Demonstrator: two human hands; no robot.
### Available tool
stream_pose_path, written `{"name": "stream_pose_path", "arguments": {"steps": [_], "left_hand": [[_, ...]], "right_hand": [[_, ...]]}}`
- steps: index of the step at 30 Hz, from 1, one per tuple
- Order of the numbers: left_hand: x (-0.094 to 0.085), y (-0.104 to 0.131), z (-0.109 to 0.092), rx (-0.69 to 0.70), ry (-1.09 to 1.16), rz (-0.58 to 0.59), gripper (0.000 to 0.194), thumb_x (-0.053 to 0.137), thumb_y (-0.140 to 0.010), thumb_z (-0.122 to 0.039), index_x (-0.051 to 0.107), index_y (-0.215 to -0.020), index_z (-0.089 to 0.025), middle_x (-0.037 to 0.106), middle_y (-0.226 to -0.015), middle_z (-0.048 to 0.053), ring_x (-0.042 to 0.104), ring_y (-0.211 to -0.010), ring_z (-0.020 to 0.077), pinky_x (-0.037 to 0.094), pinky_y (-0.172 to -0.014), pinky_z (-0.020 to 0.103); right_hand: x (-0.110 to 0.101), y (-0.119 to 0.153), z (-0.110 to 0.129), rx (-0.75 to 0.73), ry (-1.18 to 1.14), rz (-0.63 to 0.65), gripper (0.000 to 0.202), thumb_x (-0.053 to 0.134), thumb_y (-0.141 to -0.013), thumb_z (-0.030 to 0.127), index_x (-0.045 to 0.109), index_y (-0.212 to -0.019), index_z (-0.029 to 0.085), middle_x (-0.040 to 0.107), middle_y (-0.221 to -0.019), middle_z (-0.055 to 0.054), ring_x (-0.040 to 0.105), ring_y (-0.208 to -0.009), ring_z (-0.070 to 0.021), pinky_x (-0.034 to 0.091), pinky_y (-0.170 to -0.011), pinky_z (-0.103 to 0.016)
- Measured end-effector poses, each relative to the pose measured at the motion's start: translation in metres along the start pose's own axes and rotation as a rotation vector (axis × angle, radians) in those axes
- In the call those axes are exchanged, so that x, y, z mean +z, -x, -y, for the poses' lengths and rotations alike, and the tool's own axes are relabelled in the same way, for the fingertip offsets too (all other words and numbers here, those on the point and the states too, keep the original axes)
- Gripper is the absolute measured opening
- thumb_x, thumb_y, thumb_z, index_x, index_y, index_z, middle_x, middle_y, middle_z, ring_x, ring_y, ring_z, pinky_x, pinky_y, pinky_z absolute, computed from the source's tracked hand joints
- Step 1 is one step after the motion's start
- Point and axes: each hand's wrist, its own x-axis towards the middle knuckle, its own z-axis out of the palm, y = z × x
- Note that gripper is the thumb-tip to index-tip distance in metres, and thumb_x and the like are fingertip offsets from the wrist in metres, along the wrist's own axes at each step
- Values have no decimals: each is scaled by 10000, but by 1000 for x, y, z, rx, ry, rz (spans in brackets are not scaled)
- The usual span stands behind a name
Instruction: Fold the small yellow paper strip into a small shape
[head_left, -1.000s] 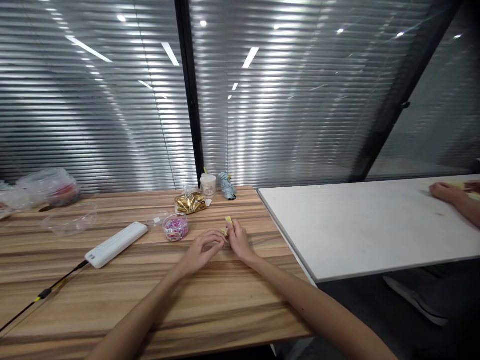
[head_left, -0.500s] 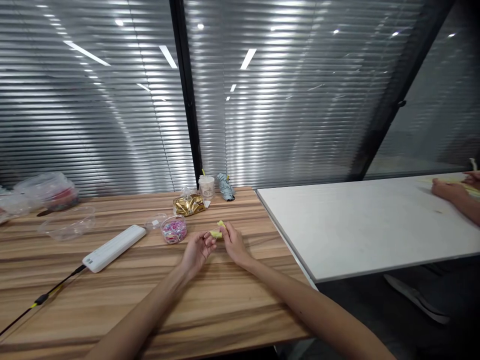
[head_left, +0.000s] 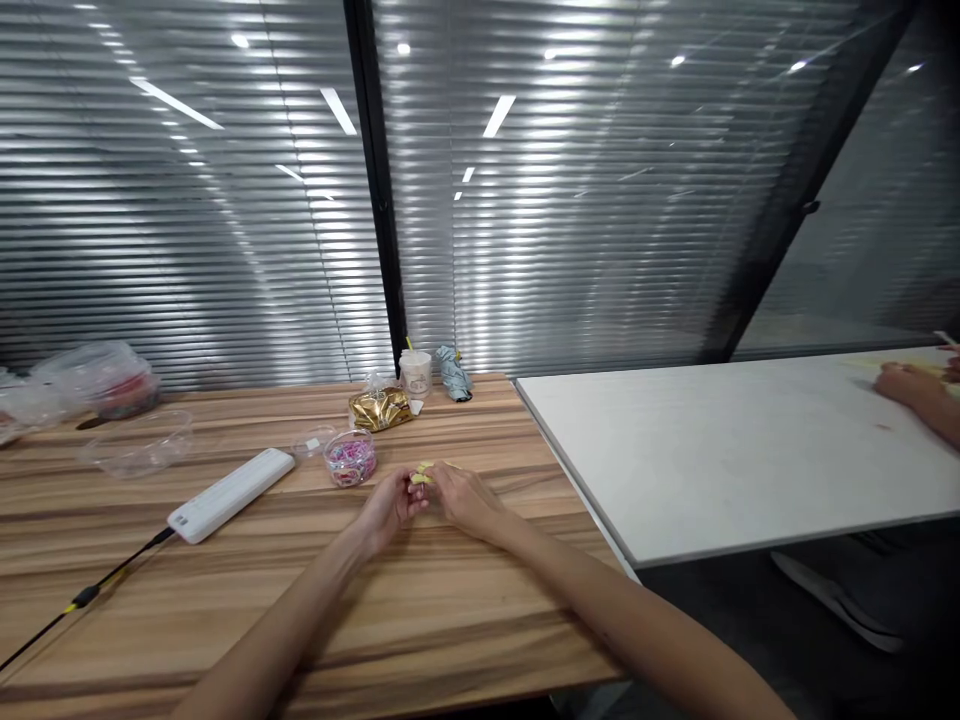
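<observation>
Between my two hands is a small, soft-looking yellow piece (head_left: 421,479), perhaps folded; its exact kind is too small to make out. My left hand (head_left: 391,508) has its fingers curled and closed on the piece's left side. My right hand (head_left: 466,500) pinches it from the right, back of the hand upward, covering part of it. Just left of my hands stands a round clear tub (head_left: 350,458) of small pink and purple bits. Its clear lid (head_left: 313,441) lies beside it.
Behind the tub are a gold foil packet (head_left: 381,408), a white cup (head_left: 415,372) and a crumpled blue-grey wrapper (head_left: 454,375). A white power strip (head_left: 231,494) lies left, with a clear container (head_left: 142,445) beyond. Another person's hand (head_left: 909,382) rests over the white table (head_left: 720,470).
My right hand has turned over, palm downward, and moved slightly left, closer to my left hand. The yellow piece is now more covered by fingers.
</observation>
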Motion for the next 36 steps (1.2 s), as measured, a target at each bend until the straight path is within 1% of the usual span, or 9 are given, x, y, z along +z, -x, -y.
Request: {"name": "stream_pose_path", "arguments": {"steps": [2,6,9,13,16,20,25,31,36], "left_hand": [[-1,1,-2,4,-31,-12,237,355,-792,-93,495,-606,-134,427,-493,-28,462,-448,65,449,-474,163],[-3,2,-5,22,-128,38,202,404,-772,-121,529,-614,-124,494,-539,-4,476,-477,75,454,-492,177],[-4,2,-6,46,-195,70,153,454,-752,-159,555,-642,-125,518,-550,5,491,-499,89,466,-521,196],[-7,3,-7,54,-256,81,106,496,-724,-198,561,-670,-134,531,-583,4,510,-532,96,472,-552,208],[-9,3,-6,76,-334,64,126,494,-716,-245,545,-669,-140,534,-590,1,524,-547,101,471,-565,215],[-6,4,-4,104,-409,55,169,480,-704,-307,511,-654,-150,542,-583,3,545,-558,115,462,-560,228],[-3,7,-6,114,-431,10,166,486,-670,-322,452,-619,-168,584,-612,19,575,-636,144,469,-612,267],[-5,7,-8,155,-449,48,235,486,-692,-383,489,-616,-161,615,-690,47,591,-745,177,475,-672,299],[-6,5,-7,187,-426,13,322,539,-681,-464,539,-641,-144,603,-717,56,586,-801,200,479,-701,320]], "right_hand": [[0,0,0,-34,-8,2,224,384,-830,87,444,-1038,144,565,-935,-73,531,-835,-168,413,-730,-267],[0,0,0,-74,-34,-24,257,372,-850,110,427,-1099,143,563,-985,-85,525,-898,-176,419,-778,-289],[-1,0,0,-81,-45,-25,266,367,-854,115,434,-1110,144,568,-980,-82,527,-908,-176,424,-786,-295],[-5,-1,1,-113,-35,-15,280,388,-853,121,441,-1128,140,567,-1020,-85,518,-948,-176,416,-820,-295],[-12,-1,2,-122,38,20,286,408,-857,127,452,-1138,155,569,-1013,-83,530,-908,-173,428,-775,-282],[-20,1,0,-115,150,78,256,435,-858,135,491,-1103,186,581,-911,-60,539,-823,-162,420,-696,-251],[-21,1,-6,-75,203,81,179,442,-865,151,526,-1013,204,575,-881,-53,529,-798,-155,390,-667,-239],[-20,1,-6,-22,264,78,162,456,-856,150,527,-984,217,580,-856,-52,522,-760,-164,367,-647,-247],[-21,0,0,18,307,80,131,470,-848,166,520,-961,210,582,-820,-44,528,-748,-179,367,-632,-262]]}}
